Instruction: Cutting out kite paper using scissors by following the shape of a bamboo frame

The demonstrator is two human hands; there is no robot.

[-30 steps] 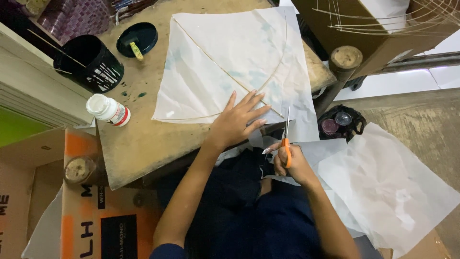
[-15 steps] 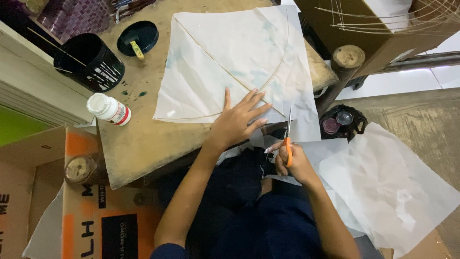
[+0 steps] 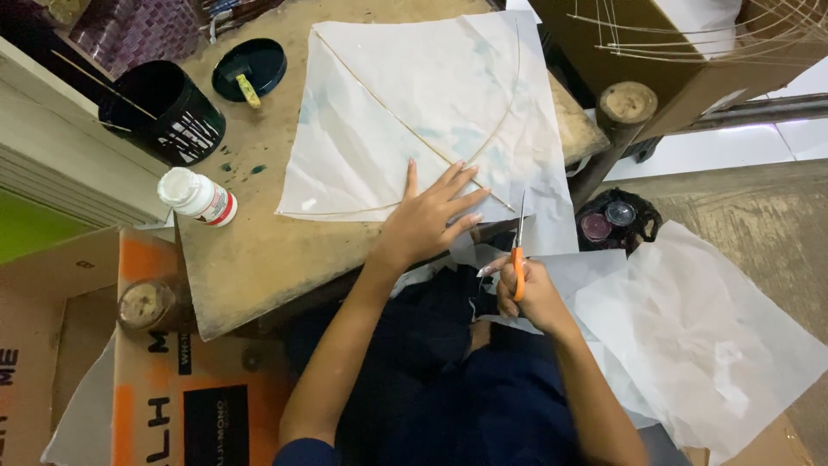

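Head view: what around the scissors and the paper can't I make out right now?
- Scissors, head view: handle loops buried in the right hand.
- White paper sheet, head view: near corner covered by the left hand.
- Black pot, head view: inside too dark to see.

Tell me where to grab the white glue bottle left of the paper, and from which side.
Grip the white bottle across its labelled body, coming from above. It lies tipped on the wooden table with its cap toward the black cup, and bare wood on both long sides probably leaves room for fingers.

Orange-black carton (image 3: pixel 185 388) lower left, red-labelled white bottle (image 3: pixel 198 197)
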